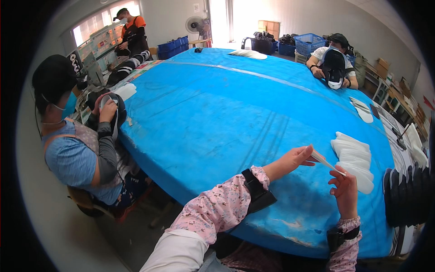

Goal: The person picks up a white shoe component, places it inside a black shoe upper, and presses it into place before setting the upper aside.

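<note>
Above the blue-covered table point(199, 127), I hold a thin white insole point(327, 163) between both hands, tilted and seen nearly edge-on. My left hand point(293, 162) grips its upper left end between thumb and fingers. The lower right end is pinched by my right hand point(345, 188), whose other fingers are curled. Just beyond and to the right of my hands, a fanned pile of white insoles point(352, 158) lies on the table. Floral sleeves with black wrist straps cover my forearms.
Dark shoes or soles point(408, 195) stand in a row at the right edge. More white insoles point(362, 110) lie farther back. Co-workers handle dark footwear point(334, 68) at the far right and left point(118, 106); another person point(132, 34) stands at the back left.
</note>
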{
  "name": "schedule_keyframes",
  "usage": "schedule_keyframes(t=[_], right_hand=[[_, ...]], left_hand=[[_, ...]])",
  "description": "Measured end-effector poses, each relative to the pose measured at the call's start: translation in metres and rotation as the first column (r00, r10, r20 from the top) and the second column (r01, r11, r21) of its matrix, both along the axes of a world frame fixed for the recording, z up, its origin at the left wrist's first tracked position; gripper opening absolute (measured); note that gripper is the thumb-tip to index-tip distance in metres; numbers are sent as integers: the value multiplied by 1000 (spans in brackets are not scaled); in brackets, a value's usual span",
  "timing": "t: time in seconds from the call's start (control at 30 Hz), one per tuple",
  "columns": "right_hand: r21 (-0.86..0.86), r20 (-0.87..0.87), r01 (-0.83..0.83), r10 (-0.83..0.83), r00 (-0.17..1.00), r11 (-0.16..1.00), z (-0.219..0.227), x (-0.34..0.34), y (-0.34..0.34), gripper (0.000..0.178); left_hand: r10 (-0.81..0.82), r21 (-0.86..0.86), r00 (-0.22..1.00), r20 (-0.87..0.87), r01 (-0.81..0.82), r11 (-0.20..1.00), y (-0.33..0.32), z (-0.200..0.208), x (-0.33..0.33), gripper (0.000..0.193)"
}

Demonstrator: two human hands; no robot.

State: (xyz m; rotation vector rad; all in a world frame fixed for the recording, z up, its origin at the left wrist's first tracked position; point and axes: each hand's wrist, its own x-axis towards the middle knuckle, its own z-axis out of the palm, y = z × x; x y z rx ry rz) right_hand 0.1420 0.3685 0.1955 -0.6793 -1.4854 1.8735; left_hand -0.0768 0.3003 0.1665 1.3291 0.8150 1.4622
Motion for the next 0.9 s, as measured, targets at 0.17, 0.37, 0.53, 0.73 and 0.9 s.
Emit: schedule_keyframes(t=[0.17,0.37,0.53,0.73,0.9], right_hand=[[40,-9,-8,9,1000,999,-7,4,10,45],[85,21,14,-16,1000,996,-5,3,7,46],[135,37,16,-22,999,991,-4,4,4,46],[154,50,11,-18,999,988,-6,2,5,46],[161,66,13,-24,998,987,-5,2,4,48]], left_hand=[[-67,-73,997,-37,64,995,-4,6,3,65],[-50,-126,998,-30,46,991,0,2,0,70],[-68,-160,997,-20,64,985,3,0,-2,72],[-69,-176,998,-7,66,982,0,1,-5,73],[-36,-166,999,16,38,985,1,2,-3,77]])
